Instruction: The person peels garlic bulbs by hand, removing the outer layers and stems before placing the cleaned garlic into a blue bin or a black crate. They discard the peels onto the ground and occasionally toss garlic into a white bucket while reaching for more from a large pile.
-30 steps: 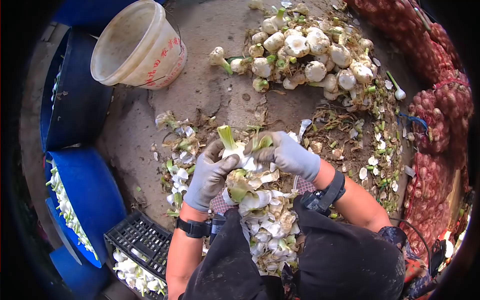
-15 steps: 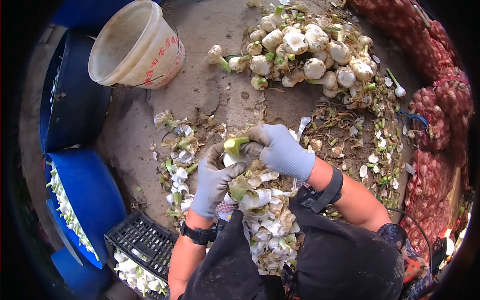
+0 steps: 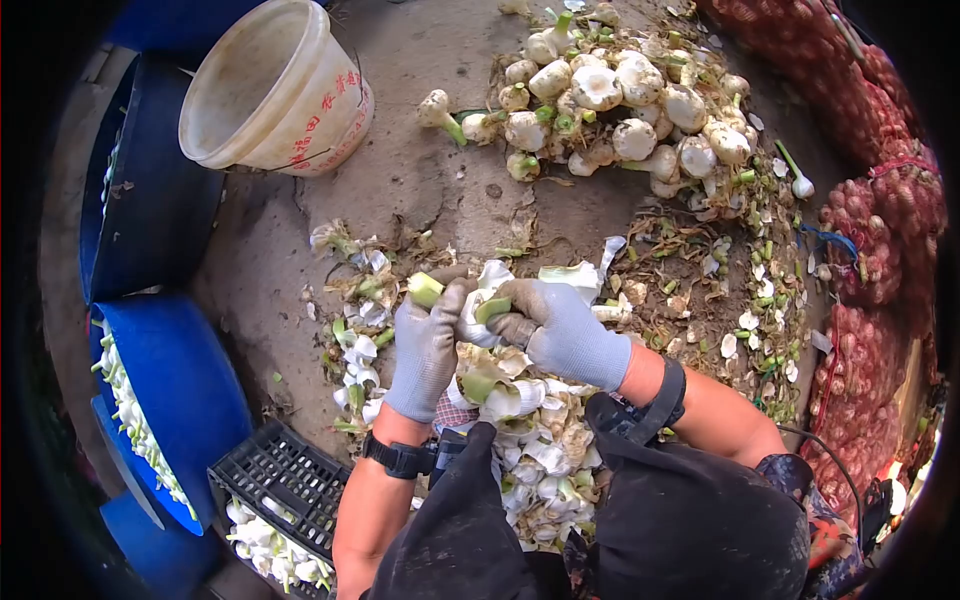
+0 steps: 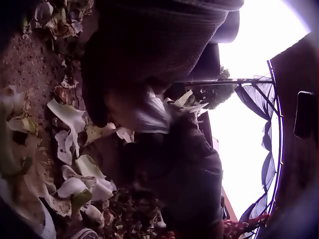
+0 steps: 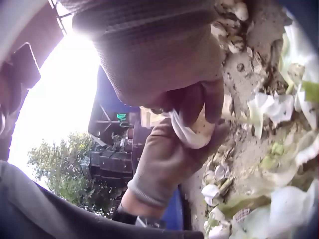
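Note:
In the head view my gloved left hand [image 3: 425, 350] grips a garlic bulb by its neck, the cut green stem [image 3: 425, 290] sticking out above the fingers. Beside it my gloved right hand [image 3: 572, 332] pinches a white-and-green strip of garlic skin [image 3: 492, 309], close against the bulb. The right wrist view shows the pale skin [image 5: 192, 137] between both hands' fingers. Dim light hides most of the grip in the left wrist view, where a white patch of the garlic [image 4: 152, 115] shows between the gloves. Peeled-off skins [image 3: 530, 460] are heaped in the lap below.
Untrimmed garlic bulbs [image 3: 630, 100] lie piled ahead, with scraps [image 3: 735, 300] on the ground at the right. A white bucket [image 3: 320, 110] stands at the back left. Blue tubs [image 3: 180, 370] and a black crate [image 3: 285, 480] holding peeled garlic line the left. Red net sacks [image 3: 860, 380] line the right.
The stem has swung from upright to leaning left in the left hand. The right hand has drawn skin away from the bulb, and a fresh strip lies beyond the right hand.

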Action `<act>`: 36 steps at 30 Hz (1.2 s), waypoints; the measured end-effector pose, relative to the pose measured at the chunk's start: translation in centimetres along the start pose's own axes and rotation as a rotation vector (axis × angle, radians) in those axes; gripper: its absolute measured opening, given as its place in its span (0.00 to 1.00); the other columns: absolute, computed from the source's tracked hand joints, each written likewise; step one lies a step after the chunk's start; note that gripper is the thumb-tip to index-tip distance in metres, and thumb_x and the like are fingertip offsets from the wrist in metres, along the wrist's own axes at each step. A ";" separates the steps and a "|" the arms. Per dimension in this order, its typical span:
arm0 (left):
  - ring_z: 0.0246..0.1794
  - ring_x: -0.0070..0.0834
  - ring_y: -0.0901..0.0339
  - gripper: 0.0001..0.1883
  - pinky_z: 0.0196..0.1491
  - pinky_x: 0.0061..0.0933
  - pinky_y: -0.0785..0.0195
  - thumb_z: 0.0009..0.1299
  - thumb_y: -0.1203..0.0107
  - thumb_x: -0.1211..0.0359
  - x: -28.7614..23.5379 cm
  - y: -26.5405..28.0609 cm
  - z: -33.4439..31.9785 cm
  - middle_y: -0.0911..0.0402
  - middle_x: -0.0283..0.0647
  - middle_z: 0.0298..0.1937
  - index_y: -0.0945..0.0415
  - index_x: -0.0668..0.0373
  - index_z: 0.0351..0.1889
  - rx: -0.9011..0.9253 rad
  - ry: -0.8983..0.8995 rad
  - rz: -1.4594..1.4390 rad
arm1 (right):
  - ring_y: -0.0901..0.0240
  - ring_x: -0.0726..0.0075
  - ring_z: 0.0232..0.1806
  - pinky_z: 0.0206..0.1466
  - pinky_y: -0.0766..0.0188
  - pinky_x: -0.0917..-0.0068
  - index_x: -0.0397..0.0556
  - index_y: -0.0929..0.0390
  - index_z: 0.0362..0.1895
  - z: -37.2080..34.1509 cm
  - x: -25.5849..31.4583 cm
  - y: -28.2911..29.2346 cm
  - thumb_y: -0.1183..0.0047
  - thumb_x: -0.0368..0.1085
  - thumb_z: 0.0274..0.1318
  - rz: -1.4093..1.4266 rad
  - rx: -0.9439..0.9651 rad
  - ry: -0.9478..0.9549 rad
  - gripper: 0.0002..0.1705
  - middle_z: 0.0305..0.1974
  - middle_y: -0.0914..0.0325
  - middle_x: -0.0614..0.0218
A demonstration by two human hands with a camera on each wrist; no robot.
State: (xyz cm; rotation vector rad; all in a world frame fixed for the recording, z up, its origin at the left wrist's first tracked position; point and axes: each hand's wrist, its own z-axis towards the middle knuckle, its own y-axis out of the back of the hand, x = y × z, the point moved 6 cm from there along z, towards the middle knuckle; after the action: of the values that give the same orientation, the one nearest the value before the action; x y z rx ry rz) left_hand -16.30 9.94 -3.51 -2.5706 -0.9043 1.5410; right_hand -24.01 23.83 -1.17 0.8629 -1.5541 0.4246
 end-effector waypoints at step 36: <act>0.55 0.25 0.27 0.31 0.57 0.27 0.30 0.61 0.35 0.72 -1.3 -2.7 0.4 0.25 0.38 0.55 0.35 0.66 0.62 0.174 -0.126 0.180 | 0.30 0.85 0.24 0.28 0.32 0.83 0.44 0.23 0.45 2.0 -0.8 2.5 0.48 0.43 0.63 0.598 0.082 -0.389 0.15 0.26 0.24 0.75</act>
State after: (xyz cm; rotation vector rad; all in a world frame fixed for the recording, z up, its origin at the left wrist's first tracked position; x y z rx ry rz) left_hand -18.29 11.47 -1.88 -2.5143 -0.5290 1.7575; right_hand -27.17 24.26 -1.76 0.5439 -2.1723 0.7848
